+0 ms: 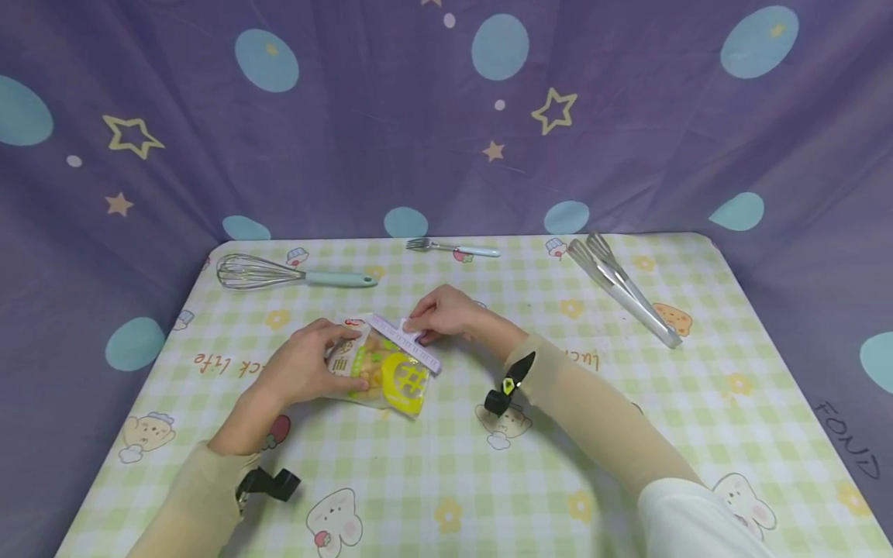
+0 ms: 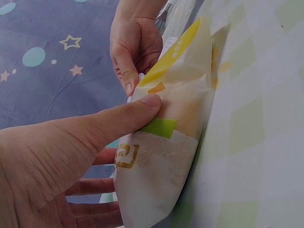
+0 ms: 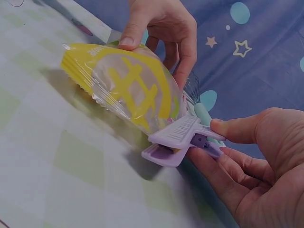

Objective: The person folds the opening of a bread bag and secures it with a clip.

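Note:
A clear and yellow snack bag (image 1: 377, 376) is tilted up off the tablecloth, with pale food showing through its film. My left hand (image 1: 300, 360) grips it from the left, thumb pressed on its printed face in the left wrist view and the other fingers behind it. My right hand (image 1: 446, 314) pinches the handles of a pale purple bag clip (image 3: 178, 137) between thumb and fingers. The clip's long jaws lie along the bag's far right edge, parted at the end nearest the right wrist camera.
A whisk (image 1: 300, 277) with a mint handle lies at the back left. Behind the hands is a fork (image 1: 456, 248), and metal tongs (image 1: 624, 291) lie at the back right. A purple curtain (image 1: 418, 116) hangs behind the checked tablecloth (image 1: 516, 480).

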Tool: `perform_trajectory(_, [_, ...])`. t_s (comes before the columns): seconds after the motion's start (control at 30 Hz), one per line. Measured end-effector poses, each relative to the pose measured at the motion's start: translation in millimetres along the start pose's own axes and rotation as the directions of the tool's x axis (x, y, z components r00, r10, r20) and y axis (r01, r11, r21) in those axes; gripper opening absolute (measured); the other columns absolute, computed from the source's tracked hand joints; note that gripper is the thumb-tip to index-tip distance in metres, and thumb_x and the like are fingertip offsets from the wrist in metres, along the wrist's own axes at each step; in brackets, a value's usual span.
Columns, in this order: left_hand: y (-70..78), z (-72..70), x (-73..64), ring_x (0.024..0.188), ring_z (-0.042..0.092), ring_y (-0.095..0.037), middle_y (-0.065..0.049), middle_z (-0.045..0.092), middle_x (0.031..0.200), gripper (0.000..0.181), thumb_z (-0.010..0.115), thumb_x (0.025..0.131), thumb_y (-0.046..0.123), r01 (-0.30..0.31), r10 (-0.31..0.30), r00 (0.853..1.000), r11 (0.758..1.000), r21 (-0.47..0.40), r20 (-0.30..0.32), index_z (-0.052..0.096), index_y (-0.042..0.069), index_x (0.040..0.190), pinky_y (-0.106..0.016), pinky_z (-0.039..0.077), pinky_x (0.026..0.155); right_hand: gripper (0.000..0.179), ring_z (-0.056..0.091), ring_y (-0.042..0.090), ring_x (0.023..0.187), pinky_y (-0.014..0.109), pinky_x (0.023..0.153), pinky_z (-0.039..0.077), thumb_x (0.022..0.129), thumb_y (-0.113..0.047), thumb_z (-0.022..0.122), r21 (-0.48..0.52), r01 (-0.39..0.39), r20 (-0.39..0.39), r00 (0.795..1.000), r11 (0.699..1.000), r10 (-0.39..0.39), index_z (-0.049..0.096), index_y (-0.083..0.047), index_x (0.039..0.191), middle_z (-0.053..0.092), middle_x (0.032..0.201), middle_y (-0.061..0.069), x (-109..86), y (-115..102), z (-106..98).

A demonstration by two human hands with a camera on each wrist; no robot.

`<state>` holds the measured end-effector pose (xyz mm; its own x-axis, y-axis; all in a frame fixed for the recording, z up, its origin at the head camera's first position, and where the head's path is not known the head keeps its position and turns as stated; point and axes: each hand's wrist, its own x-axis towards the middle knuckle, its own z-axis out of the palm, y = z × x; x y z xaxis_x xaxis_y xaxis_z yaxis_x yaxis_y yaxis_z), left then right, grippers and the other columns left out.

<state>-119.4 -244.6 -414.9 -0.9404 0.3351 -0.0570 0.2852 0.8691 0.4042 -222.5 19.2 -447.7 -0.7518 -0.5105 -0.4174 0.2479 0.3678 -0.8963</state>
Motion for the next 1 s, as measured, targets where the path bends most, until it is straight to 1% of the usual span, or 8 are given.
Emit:
perform_trajectory(0.27, [-1.3,0.9,0.8,0.104,0.067,-0.029,-0.014,0.069,0.129,0.083,0.096,0.073,0.051,0.001,-0.001,1.0,1.0,-0.005,0.0,0.069,0.011,0.141,-0.052,0.057,0.09,0.022,0.075,0.012,0.069,0.031,0.074,0.066,0.095,-0.014,0.082,-0.04,0.007,-0.007,1.0,0.999,-0.008,0.079,0.002,0.111,0.078,0.088,0.006,1.9,-2.4,-0.1])
perform_trajectory(0.5, [-2.1,1.1,0.5,0.1,0.066,-0.027,-0.013,0.069,0.128,0.083,0.097,0.072,0.05,0.006,-0.006,1.0,1.0,-0.012,-0.001,0.069,0.013,0.141,-0.049,0.056,0.087,0.022,0.075,0.013,0.069,0.032,0.075,0.066,0.095,-0.012,0.081,-0.016,0.021,-0.005,1.0,1.0,-0.021,0.078,0.003,0.11,0.076,0.086,0.005,5.5,-2.3,2.1])
perform_trajectory(0.63, [-2.0,0.6,0.3,0.104,0.067,-0.029,-0.014,0.069,0.129,0.083,0.096,0.073,0.05,0.001,-0.001,1.0,1.0,-0.012,-0.001,0.069,0.012,0.142,-0.051,0.057,0.09,0.021,0.075,0.014,0.069,0.033,0.075,0.067,0.095,-0.012,0.082,-0.003,0.022,-0.012,1.0,1.0,-0.022,0.078,0.003,0.108,0.075,0.085,0.006,6.9,-2.2,2.7])
perform_trajectory(1.0, [-3.6,1.5,0.0,0.107,0.068,-0.031,-0.014,0.068,0.13,0.084,0.095,0.073,0.053,0.002,-0.002,1.0,1.0,-0.023,0.002,0.069,0.012,0.142,-0.054,0.057,0.091,0.02,0.074,0.012,0.069,0.032,0.075,0.066,0.095,-0.014,0.081,-0.034,0.023,-0.006,1.0,0.999,-0.023,0.078,0.002,0.107,0.075,0.084,0.005,8.9,-4.5,4.3])
